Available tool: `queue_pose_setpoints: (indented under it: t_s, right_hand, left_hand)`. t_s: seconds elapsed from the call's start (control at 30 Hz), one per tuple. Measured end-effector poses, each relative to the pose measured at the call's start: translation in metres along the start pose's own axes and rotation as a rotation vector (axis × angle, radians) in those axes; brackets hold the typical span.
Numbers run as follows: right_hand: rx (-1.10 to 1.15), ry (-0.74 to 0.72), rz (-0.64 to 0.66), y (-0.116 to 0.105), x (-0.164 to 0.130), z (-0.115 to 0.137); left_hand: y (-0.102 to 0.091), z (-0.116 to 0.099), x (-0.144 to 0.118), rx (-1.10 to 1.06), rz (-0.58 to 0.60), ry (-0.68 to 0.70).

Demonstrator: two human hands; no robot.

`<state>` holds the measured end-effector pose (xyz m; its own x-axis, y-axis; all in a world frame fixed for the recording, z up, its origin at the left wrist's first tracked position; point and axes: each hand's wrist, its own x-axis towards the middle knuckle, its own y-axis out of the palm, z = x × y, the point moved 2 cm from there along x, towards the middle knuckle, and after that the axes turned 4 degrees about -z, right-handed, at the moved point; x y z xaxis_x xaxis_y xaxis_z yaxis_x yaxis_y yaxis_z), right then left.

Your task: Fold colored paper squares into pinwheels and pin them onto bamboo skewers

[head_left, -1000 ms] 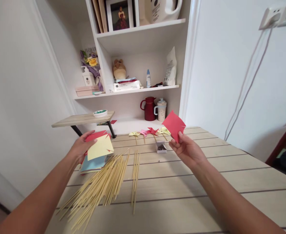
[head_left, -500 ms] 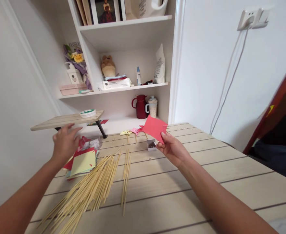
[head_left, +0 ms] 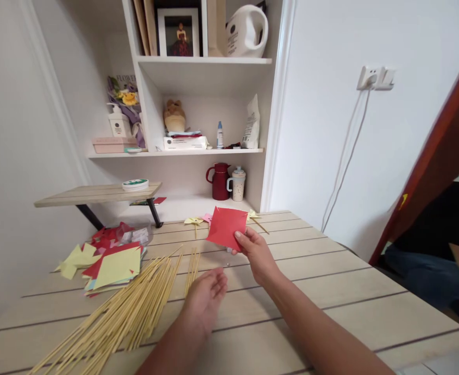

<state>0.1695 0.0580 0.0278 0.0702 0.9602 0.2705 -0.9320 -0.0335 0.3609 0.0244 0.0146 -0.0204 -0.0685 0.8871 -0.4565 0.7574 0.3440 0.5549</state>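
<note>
My right hand (head_left: 256,255) pinches a red square of paper (head_left: 227,226) by its lower right corner, thumb on top. Small slits show at some of its corners. Over the table just below it is my left hand (head_left: 208,291), slightly blurred, palm turned inward, fingers loosely bent and nothing seen in them. A few thin wooden sticks (head_left: 192,268) lie beside that hand. Farther left spreads a large bundle of the same sticks (head_left: 139,307). Behind the red paper are small paper pinwheels on sticks, among them a yellow pinwheel (head_left: 193,221), partly hidden.
A stack of coloured paper squares (head_left: 118,266) lies at left, near folded yellow paper (head_left: 76,260) and a clear plastic box (head_left: 137,235). A small raised stand (head_left: 96,194) is behind. Shelves (head_left: 206,61) hold household items. A person (head_left: 432,234) is at far right.
My left hand has come from the paper stack at left to the middle, below the red paper. The red paper stays in my right hand. The view has shifted, and a person appears at right.
</note>
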Motion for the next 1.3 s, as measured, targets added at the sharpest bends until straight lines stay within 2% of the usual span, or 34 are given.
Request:
queue_pose_setpoints:
  t_s: [0.1,0.27,0.33,0.43,0.5,0.77,0.97,1.3]
  right_hand:
    - [-0.002,0.009,0.037,0.005,-0.004,0.001]
    - [-0.008,0.052,0.128,0.015,-0.013,-0.003]
    - [-0.002,0.086,0.150,0.016,-0.015,-0.008]
    - [0.003,0.124,0.167,0.016,-0.015,-0.013]
    - [-0.008,0.136,0.176,0.015,-0.014,-0.015]
    - [-0.064,0.184,0.246,0.015,-0.013,-0.021]
    - [-0.096,0.208,0.298,0.017,-0.016,-0.019]
    - [-0.153,0.192,0.223,0.008,-0.010,-0.011]
  left_hand:
    - [-0.023,-0.010,0.018,-0.038,-0.105,0.130]
    - [-0.046,-0.038,0.026,0.056,-0.154,0.362]
    - [-0.049,-0.045,0.024,0.074,-0.113,0.427]
    - [-0.045,-0.050,0.019,0.076,0.096,0.347]
    - [-0.041,-0.051,0.014,0.056,0.193,0.326]
    - [-0.031,-0.040,0.003,0.027,0.385,0.327]
    - [-0.029,-0.041,0.005,0.016,0.412,0.347]
    - [-0.031,-0.041,0.010,-0.035,0.370,0.262]
